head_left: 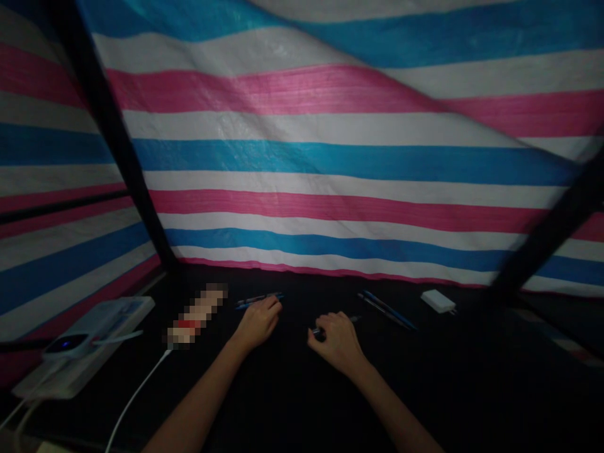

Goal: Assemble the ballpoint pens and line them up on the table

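Observation:
My left hand (258, 322) rests on the black table with its fingers curled over the near side of some blue pens (245, 304); whether it grips them is hidden. To its right, my right hand (337, 338) is closed around a dark pen-like object (317, 331), whose one end shows by the thumb and whose other end shows past the fingers. Beyond my right hand, two dark blue pens (387, 309) lie side by side, slanting down to the right. Neither hand touches them.
A white charger (438, 301) sits at the back right. On the left are a pixelated object (201, 311) with a white cable (136, 385) and a pale box (134, 309) bearing a device with a lit display (66, 345). Black poles and striped sheeting (330, 163) surround the table.

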The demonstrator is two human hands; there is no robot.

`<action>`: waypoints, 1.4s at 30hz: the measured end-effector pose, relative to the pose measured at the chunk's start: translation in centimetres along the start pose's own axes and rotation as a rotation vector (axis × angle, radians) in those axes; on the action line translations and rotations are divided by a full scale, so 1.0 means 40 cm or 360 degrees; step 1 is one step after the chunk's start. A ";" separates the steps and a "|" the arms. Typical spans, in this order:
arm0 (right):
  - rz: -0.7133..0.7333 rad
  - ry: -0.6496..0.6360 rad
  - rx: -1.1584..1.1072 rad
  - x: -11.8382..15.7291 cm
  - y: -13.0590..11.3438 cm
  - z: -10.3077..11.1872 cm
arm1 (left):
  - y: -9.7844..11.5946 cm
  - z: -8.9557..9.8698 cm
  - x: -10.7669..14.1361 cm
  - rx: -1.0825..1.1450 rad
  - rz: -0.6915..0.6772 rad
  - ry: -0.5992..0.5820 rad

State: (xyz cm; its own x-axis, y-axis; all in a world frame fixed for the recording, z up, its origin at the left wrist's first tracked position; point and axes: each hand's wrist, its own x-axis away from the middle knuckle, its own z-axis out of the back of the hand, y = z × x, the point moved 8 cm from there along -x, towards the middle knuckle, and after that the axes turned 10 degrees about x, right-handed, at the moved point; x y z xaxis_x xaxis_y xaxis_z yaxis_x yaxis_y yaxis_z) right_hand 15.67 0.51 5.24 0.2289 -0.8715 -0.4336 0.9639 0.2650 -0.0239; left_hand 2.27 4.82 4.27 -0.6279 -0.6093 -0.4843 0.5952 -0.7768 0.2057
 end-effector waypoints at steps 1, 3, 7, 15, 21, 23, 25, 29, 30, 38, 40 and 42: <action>0.0017 0.0016 -0.0009 0.001 -0.001 0.004 | 0.001 0.001 0.000 -0.0014 0.0003 -0.0023; 0.0061 0.0033 -0.0030 0.003 -0.004 0.008 | 0.003 0.002 0.001 -0.0031 0.0009 -0.0062; 0.0099 -0.0029 -0.0004 0.008 -0.006 -0.007 | 0.011 0.002 0.001 0.0007 0.0004 -0.0113; 0.0126 -0.0056 -0.0020 0.010 -0.019 -0.016 | 0.018 0.010 -0.005 0.0100 0.0055 -0.0078; 0.0011 -0.0019 0.0033 0.008 -0.006 -0.016 | 0.040 0.002 -0.003 0.0116 0.0038 -0.0089; 0.0017 -0.0008 0.0025 0.008 -0.008 -0.014 | 0.050 0.000 -0.004 0.0146 0.0021 -0.0098; 0.0037 -0.0031 0.0037 0.008 -0.013 -0.018 | 0.057 0.000 -0.005 0.0203 0.0024 -0.0108; 0.0047 -0.0130 0.0064 0.013 -0.023 -0.036 | 0.061 -0.001 -0.008 0.0439 0.0110 -0.0118; 0.0052 -0.0144 0.0050 0.015 -0.027 -0.039 | 0.060 -0.005 -0.009 0.0509 0.0141 -0.0135; 0.0253 -0.0112 -0.0255 0.032 -0.060 -0.040 | 0.063 -0.052 -0.008 0.0545 0.0151 -0.0345; 0.0265 -0.0048 -0.0235 0.033 -0.075 -0.017 | 0.051 -0.036 -0.002 0.0367 0.0122 -0.0301; 0.0270 0.0042 -0.0217 0.048 -0.109 0.023 | 0.026 -0.010 0.011 0.0120 0.0127 -0.0241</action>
State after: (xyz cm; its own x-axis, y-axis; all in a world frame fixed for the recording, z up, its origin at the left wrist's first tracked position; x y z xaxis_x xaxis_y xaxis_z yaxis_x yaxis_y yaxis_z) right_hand 12.02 -2.68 5.33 0.3811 -0.7992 -0.4649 0.8842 0.4619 -0.0692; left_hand 2.82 3.80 3.95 -0.6520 -0.6818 -0.3317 0.6103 -0.7315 0.3041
